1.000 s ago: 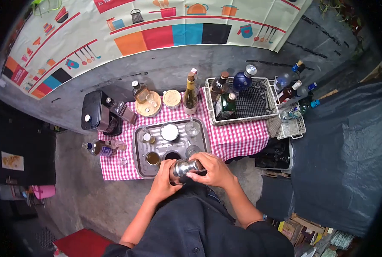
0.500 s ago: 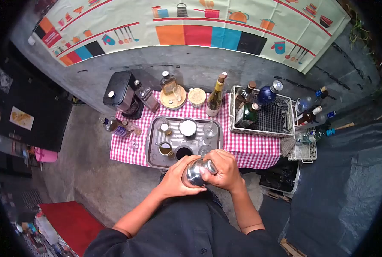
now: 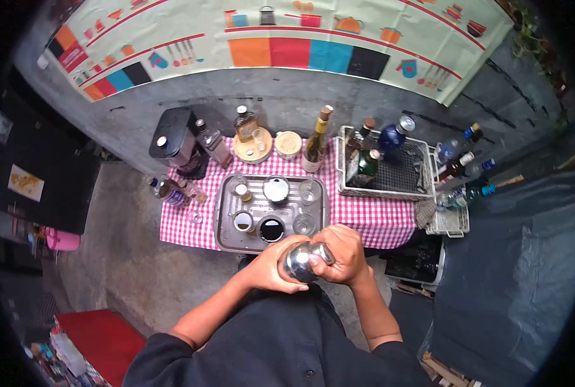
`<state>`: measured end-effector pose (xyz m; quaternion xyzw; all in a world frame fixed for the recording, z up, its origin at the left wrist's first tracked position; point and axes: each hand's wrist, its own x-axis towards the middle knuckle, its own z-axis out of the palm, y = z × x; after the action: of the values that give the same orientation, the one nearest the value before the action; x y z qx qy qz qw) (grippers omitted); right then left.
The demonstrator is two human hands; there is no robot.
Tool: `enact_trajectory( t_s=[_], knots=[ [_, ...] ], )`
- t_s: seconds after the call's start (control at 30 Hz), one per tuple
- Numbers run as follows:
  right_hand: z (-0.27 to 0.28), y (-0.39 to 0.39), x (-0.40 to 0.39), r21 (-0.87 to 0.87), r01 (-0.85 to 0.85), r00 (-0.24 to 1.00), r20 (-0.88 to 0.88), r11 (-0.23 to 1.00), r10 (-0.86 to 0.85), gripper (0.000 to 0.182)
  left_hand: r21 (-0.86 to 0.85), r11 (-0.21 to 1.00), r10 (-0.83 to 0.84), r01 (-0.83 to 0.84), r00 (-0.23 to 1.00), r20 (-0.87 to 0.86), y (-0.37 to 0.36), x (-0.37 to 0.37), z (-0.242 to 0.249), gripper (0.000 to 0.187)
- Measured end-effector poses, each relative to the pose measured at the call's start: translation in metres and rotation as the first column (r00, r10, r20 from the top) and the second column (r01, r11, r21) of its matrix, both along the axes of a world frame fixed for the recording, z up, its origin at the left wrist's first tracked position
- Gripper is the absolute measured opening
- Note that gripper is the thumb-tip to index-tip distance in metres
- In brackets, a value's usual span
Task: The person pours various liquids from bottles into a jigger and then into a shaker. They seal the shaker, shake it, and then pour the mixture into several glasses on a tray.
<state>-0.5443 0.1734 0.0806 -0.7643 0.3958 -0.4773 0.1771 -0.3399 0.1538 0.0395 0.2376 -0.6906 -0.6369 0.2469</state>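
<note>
A shiny metal cocktail shaker [image 3: 297, 263] is held in front of my body, just beyond the near edge of the tray. My left hand [image 3: 268, 268] wraps round its wider body. On its cap end, my right hand [image 3: 345, 255] is closed with the thumb lying across the metal. Behind the shaker, the grey tray [image 3: 219, 222] carries a glass of dark liquid [image 3: 272, 229], a glass with amber liquid [image 3: 243, 221], a bowl of something white [image 3: 276, 189], a small white-capped bottle [image 3: 243, 192] and clear glasses [image 3: 304, 224].
A checked cloth [image 3: 374, 216] covers the table. A white wire basket [image 3: 385, 193] with bottles stands at right, a tall corked bottle [image 3: 314, 145] behind the tray. At back left are a black-lidded appliance [image 3: 174, 138] and more bottles [image 3: 214, 148]. A wall borders the table's far side.
The camera view has shifted a little, so the table appears slightly further left. Both hands keep their hold on the shaker, which sits slightly further right relative to the tray.
</note>
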Motion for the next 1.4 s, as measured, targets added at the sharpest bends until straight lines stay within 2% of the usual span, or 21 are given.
enact_trajectory(
  t_s=[0.07,0.17,0.2,0.3,0.37,0.47,0.5,0.6,0.7,0.73,0.8,0.87,0.9,0.93,1.0,1.07,1.13,1.2,1.27,1.33,1.4],
  knots=[
    [0.0,0.001,-0.001,0.096,-0.014,0.999,-0.036,0.995,0.017,0.035,-0.163,0.98,0.111,-0.111,0.994,-0.004,0.002,0.002,-0.009,0.089],
    [-0.006,0.004,0.0,0.252,-0.058,0.987,0.162,0.966,0.017,0.037,-0.197,0.962,0.191,-0.187,0.982,0.0,0.003,0.009,-0.006,0.09],
    [-0.011,0.006,-0.005,0.258,-0.038,0.988,0.156,0.965,-0.003,0.037,-0.218,0.949,0.234,-0.227,0.972,0.008,0.004,0.012,-0.009,0.09],
    [-0.036,0.007,-0.015,0.504,-0.031,0.965,0.239,0.863,-0.105,0.033,-0.208,0.93,0.311,-0.304,0.95,0.002,0.009,0.023,-0.018,0.09],
    [-0.067,0.005,-0.033,0.624,0.09,0.985,0.063,0.777,-0.164,0.029,-0.109,0.913,0.392,-0.393,0.92,-0.033,0.015,0.027,-0.023,0.09],
    [-0.15,0.0,-0.068,0.729,0.298,0.939,-0.111,0.616,-0.324,0.04,-0.16,0.887,0.435,-0.433,0.9,-0.026,0.02,0.033,-0.037,0.091],
    [-0.168,0.0,-0.081,0.689,0.417,0.906,-0.269,0.592,-0.326,0.042,-0.163,0.88,0.451,-0.447,0.893,-0.016,0.022,0.035,-0.039,0.091],
    [-0.23,-0.012,-0.117,0.632,0.49,0.872,-0.353,0.6,-0.34,0.038,-0.076,0.858,0.506,-0.508,0.861,-0.043,0.028,0.036,-0.034,0.091],
    [-0.25,-0.035,-0.135,0.61,0.523,0.849,-0.437,0.595,-0.297,0.038,-0.112,0.836,0.538,-0.537,0.843,-0.021,0.031,0.043,-0.033,0.091],
    [-0.255,-0.045,-0.14,0.636,0.542,0.838,-0.462,0.549,-0.291,0.039,-0.139,0.825,0.552,-0.548,0.834,-0.014,0.032,0.046,-0.033,0.09],
    [-0.279,-0.057,-0.151,0.52,0.545,0.828,-0.46,0.658,-0.322,0.047,-0.129,0.79,0.605,-0.6,0.796,-0.001,0.035,0.049,-0.031,0.091],
    [-0.268,-0.068,-0.153,0.607,0.543,0.827,-0.507,0.58,-0.244,0.051,-0.208,0.766,0.629,-0.609,0.776,0.046,0.034,0.055,-0.029,0.092],
    [-0.275,-0.072,-0.156,0.571,0.546,0.819,-0.518,0.613,-0.246,0.055,-0.229,0.763,0.628,-0.605,0.777,0.04,0.032,0.057,-0.028,0.092],
    [-0.284,-0.073,-0.159,0.534,0.548,0.811,-0.528,0.644,-0.252,0.059,-0.175,0.766,0.631,-0.619,0.775,0.022,0.031,0.056,-0.024,0.091],
    [-0.278,-0.069,-0.161,0.494,0.52,0.818,-0.522,0.696,-0.241,0.068,-0.244,0.756,0.636,-0.608,0.769,0.055,0.029,0.057,-0.02,0.09],
    [-0.279,-0.062,-0.162,0.507,0.552,0.804,-0.536,0.662,-0.26,0.074,-0.272,0.755,0.626,-0.597,0.78,0.027,0.023,0.059,-0.027,0.09],
    [-0.264,-0.046,-0.155,0.496,0.562,0.805,-0.512,0.662,-0.3,0.072,-0.274,0.763,0.628,-0.586,0.773,0.095,0.017,0.06,-0.024,0.089],
    [-0.255,-0.029,-0.143,0.541,0.593,0.788,-0.54,0.596,-0.295,0.065,-0.286,0.76,0.631,-0.584,0.768,0.11,0.011,0.063,-0.024,0.089],
    [-0.206,-0.02,-0.108,0.825,0.382,0.915,-0.275,0.417,-0.295,0.059,-0.295,0.76,0.633,-0.58,0.763,0.13,0.004,0.065,-0.024,0.088],
    [-0.179,-0.004,-0.068,0.836,0.213,0.954,-0.067,0.506,-0.291,0.066,-0.323,0.775,0.605,-0.543,0.785,0.134,-0.003,0.066,-0.025,0.087],
    [-0.126,0.004,-0.022,0.777,0.062,0.985,0.055,0.626,-0.165,0.072,-0.351,0.781,0.589,-0.517,0.796,0.141,-0.01,0.066,-0.028,0.087]
  ],
)
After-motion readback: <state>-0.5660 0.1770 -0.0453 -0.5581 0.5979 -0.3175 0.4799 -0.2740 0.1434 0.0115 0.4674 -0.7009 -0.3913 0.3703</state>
